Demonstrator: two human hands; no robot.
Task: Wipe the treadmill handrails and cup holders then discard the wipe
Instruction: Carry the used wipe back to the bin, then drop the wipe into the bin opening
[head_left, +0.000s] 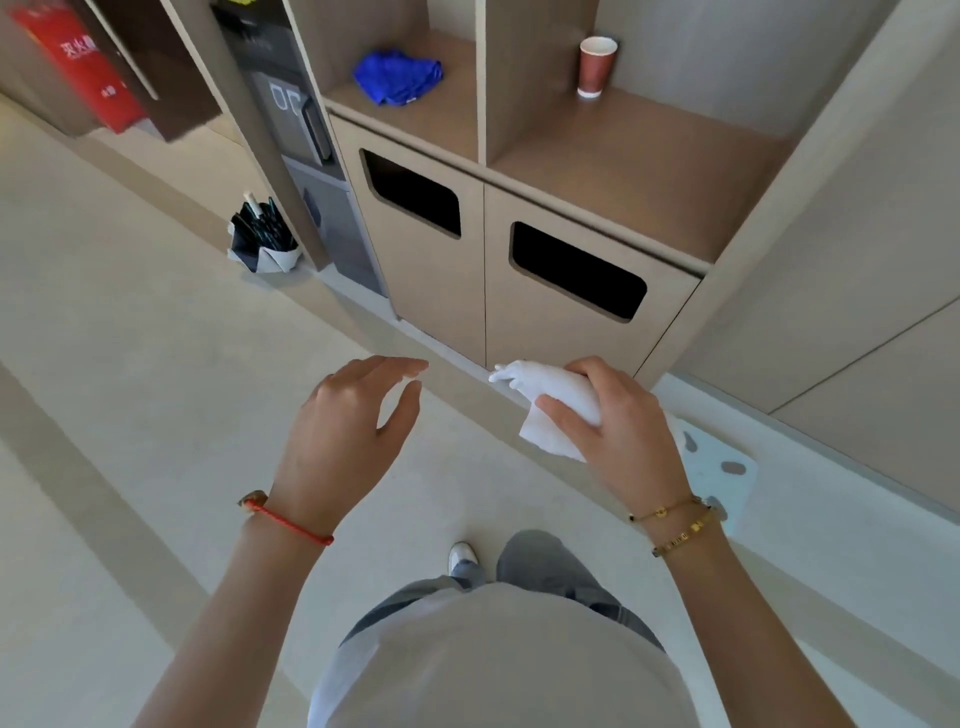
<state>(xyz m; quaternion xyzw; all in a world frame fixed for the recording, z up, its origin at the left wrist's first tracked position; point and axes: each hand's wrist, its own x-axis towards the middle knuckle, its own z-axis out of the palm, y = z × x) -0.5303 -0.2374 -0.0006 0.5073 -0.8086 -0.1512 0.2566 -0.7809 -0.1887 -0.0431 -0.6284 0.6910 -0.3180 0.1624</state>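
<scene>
I stand on the pale floor (130, 338) in front of a tan wooden cabinet (431, 280). My right hand (618, 421) grips a crumpled white wipe (558, 410). My thumb and curled fingers pinch it, and one corner of the wipe sticks out to the left of my fist. The wipe is in the air, low in front of the cabinet, under the right dark bin hole (579, 273). The left dark bin hole (413, 192) is just beside that one, in the next door.

My left hand (348, 426) holds nothing. Its fingers are loose and a little bent, and they reach toward the wipe but do not touch it. A thin red string band (291, 525) is on my left wrist. Two thin gold bracelets (680, 522) are on my right wrist.

On the shelf above the left hole lies a bunched-up bright blue cloth (397, 75). On the shelf above the right hole stands a red-brown paper cup (595, 65), upright. A folded black and white umbrella (265, 236) sits on the floor to the left of the cabinet. A red box with white letters (83, 62) is far off at the top left. A pale blue mat with grey spots (719, 467) lies on the floor just past my right wrist. Down low I see my grey trousers (545, 566) and one white shoe (462, 553).
</scene>
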